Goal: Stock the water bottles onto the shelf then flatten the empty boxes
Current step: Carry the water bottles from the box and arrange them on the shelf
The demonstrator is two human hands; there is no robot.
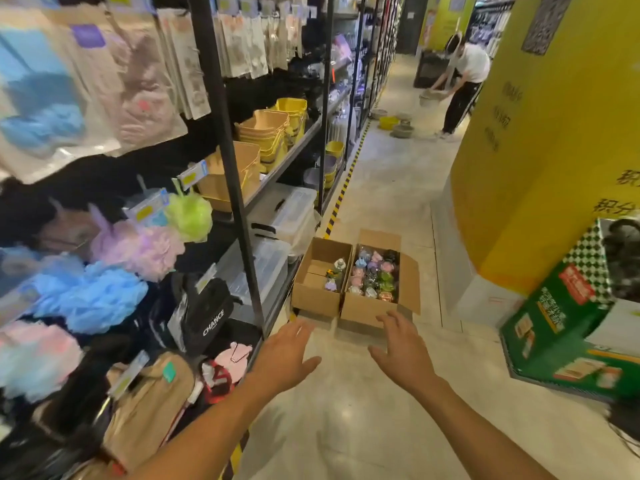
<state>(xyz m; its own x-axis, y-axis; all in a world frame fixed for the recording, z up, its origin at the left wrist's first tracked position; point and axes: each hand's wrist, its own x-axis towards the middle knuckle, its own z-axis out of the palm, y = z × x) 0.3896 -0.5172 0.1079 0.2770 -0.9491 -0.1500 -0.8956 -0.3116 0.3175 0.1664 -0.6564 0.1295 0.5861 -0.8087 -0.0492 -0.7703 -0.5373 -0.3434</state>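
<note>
Boxes [353, 289] just beyond empty hands [346, 355]

"CHANCE" in white on black bag [207, 317] on shelf; yellow wall characters unreadable.

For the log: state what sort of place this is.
Most likely a household-goods shop aisle: bath sponges hanging with price tags, stacked yellow buckets on a black shelf rack, and open cartons of stock on the floor.
</note>
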